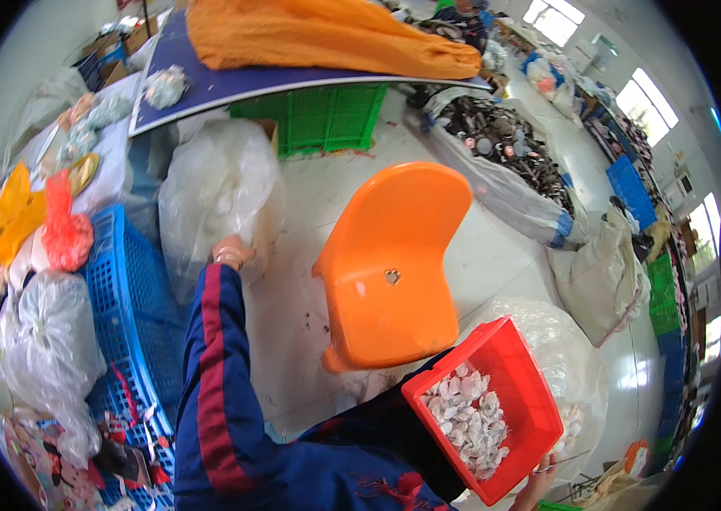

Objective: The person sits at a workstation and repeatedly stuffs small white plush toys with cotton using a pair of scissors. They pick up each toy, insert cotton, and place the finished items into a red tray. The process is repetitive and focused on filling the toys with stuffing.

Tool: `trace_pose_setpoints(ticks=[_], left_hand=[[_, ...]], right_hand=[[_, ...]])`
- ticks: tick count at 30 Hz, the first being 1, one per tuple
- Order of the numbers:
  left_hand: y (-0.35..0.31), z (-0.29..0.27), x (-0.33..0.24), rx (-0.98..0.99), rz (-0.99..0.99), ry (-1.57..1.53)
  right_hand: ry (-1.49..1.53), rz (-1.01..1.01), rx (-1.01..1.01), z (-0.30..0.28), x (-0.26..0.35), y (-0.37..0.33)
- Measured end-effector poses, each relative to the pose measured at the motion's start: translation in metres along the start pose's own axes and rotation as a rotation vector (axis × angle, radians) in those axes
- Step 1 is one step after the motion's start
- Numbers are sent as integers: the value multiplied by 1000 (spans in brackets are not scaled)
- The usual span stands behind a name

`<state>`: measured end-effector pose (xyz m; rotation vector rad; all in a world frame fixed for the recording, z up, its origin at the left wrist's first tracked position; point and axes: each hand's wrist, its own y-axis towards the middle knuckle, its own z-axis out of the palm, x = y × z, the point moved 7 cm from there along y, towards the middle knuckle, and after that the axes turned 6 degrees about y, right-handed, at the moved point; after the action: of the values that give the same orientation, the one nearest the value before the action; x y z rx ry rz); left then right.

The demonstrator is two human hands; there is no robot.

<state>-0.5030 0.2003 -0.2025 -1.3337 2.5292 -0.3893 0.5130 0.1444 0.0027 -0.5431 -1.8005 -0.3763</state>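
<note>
My left arm, in a dark blue sleeve with a maroon stripe, reaches to a clear plastic bag (222, 175) lining a cardboard box. My left hand (231, 251) is closed on the bag's near edge; its fingertips are partly hidden. At the lower right, a red plastic bin (539, 400) tilts beside my body, with many small whitish, crumpled-looking pieces (469, 417) gathered in it. My right hand (537, 487) grips the bin's near right rim. Between my hands stands an orange plastic chair (399, 289) with a heart-shaped hole in its seat.
A blue crate (126, 298) stands left, beside knotted plastic bags (49, 332). Ahead, a green crate (309, 119) sits under a blue-topped table (292, 89) with orange cloth. A large sack of dark pieces (505, 145) and a whitish sack (599, 277) lie on the right floor.
</note>
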Motion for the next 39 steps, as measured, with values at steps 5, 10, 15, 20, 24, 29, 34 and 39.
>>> trace_pose_setpoints(ticks=[5, 10, 15, 20, 24, 29, 34, 39], left_hand=[[-33, 12, -19, -30, 70, 24], [-86, 50, -53, 169, 364, 106], [-141, -24, -101, 315, 427, -170], [-374, -145, -234, 171, 1194, -733], [-560, -124, -308, 375, 1800, -742], [-629, -86, -339, 731, 1703, -924], [-635, -74, -353, 1009, 1446, -1063], [-653, -81, -359, 1016, 1422, -897]], right_hand=[[-14, -230, 41, 29, 71, -5], [72, -366, 436, 123, 153, -73], [-88, -375, 568, 164, 170, -102], [12, -537, 899, 214, 210, -154], [117, -542, 824, 207, 213, -183], [-156, -661, 577, 173, 178, -178], [-10, -491, 534, 127, 184, -185], [-133, -749, 292, 111, 171, -188]])
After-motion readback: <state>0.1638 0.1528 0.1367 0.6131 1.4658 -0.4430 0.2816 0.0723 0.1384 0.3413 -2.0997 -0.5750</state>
